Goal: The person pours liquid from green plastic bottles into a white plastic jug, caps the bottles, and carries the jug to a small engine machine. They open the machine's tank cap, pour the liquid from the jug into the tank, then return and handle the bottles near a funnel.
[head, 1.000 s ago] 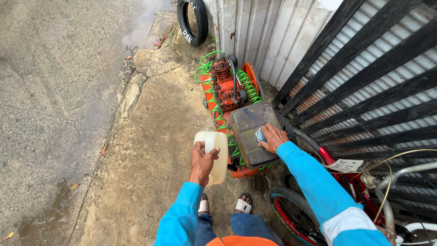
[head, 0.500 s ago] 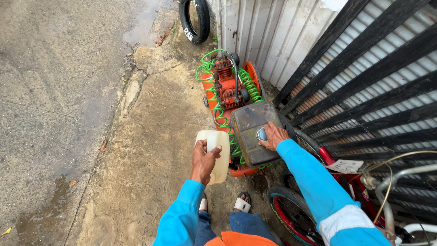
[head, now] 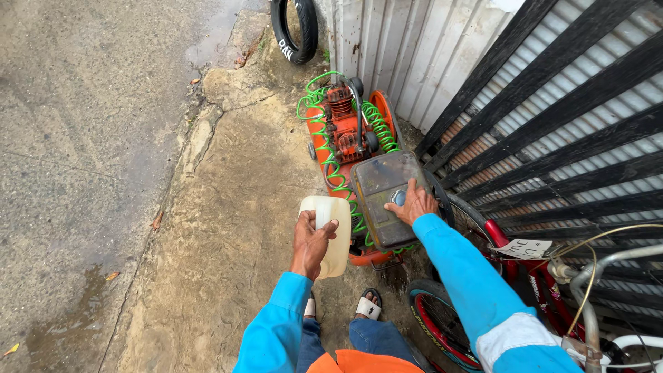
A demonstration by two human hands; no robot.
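My left hand [head: 311, 242] grips the handle of a cream plastic jug [head: 331, 231], held upright above the ground. My right hand [head: 413, 204] rests on the round cap on top of a dirty grey fuel tank [head: 383, 197]. The tank sits on an orange air compressor [head: 349, 135] wrapped in a green coiled hose [head: 324, 131]. Both my sleeves are bright blue.
A red bicycle [head: 525, 276] leans at the right, by a black slatted gate [head: 566, 117]. A corrugated metal wall [head: 407, 41] and a tyre [head: 295, 27] stand behind the compressor. Cracked concrete and wet asphalt lie to the left. My sandalled feet are below.
The view has shifted slightly. Both hands stay where they were, the left on the jug and the right on the tank cap.
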